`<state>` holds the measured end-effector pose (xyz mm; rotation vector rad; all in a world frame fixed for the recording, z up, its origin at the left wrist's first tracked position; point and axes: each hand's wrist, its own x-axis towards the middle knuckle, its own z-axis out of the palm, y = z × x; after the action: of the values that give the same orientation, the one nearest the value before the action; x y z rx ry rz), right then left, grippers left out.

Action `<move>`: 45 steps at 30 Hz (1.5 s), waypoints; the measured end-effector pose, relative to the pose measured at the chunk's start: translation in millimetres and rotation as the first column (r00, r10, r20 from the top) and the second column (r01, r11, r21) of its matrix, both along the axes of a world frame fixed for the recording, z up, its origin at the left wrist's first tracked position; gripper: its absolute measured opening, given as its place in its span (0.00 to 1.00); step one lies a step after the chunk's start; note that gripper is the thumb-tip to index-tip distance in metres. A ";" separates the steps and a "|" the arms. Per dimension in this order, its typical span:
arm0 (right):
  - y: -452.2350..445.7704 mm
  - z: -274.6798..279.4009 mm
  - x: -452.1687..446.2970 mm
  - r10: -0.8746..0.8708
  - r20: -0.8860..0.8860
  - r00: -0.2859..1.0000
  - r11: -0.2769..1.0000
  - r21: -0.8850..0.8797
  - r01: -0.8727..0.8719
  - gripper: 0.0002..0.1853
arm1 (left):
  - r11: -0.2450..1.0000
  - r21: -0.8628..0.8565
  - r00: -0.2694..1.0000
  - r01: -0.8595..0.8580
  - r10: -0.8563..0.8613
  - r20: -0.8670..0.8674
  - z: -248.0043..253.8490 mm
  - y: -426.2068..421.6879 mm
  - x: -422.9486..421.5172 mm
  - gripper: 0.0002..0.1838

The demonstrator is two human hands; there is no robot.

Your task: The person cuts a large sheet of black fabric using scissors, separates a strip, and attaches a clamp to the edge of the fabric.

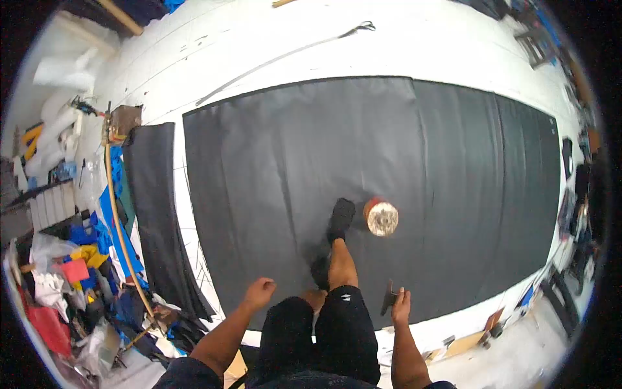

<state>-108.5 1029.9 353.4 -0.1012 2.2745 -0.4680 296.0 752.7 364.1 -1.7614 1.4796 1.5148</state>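
Note:
A large black sheet (350, 142) lies spread on the white tiled floor, and my feet in dark footwear are on it. My left hand (260, 293) hangs over the sheet's near left part with its fingers curled; whether it holds anything small is hidden. My right hand (401, 305) is closed on a dark flat tool (389, 298), held over the sheet's near edge. A round can (381, 218) with a pale, stained top and reddish side stands on the sheet, just right of my forward foot.
Beyond the sheet a long thin strip (285, 61) lies on the floor. A folded black sheet (155, 207) lies at the left, beside a curved pole (116, 220) and a heap of coloured scraps (78, 272). Wooden pieces (463, 345) lie at the lower right.

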 end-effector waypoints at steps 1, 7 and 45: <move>-34.8 -3.4 -17.9 0.027 0.008 1.000 1.000 -0.008 -0.027 0.23 | 0.999 -0.038 0.999 -0.002 0.004 0.041 3.1 -14.2 -12.9 0.22; -201.3 -34.4 -118.7 0.147 0.054 0.988 0.970 -0.206 -0.133 0.17 | 0.978 -0.077 0.967 -0.192 0.202 0.156 2.5 -110.7 -85.8 0.21; -890.1 -387.3 -300.2 0.355 -0.314 0.881 0.760 -0.452 -0.467 0.37 | 0.654 -0.302 0.693 0.694 -0.720 0.036 -390.8 -634.3 -502.6 0.32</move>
<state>-408.7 139.8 -33.9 -0.9548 2.1715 -0.8480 -206.6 118.4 -26.7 -0.9972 2.1864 0.9829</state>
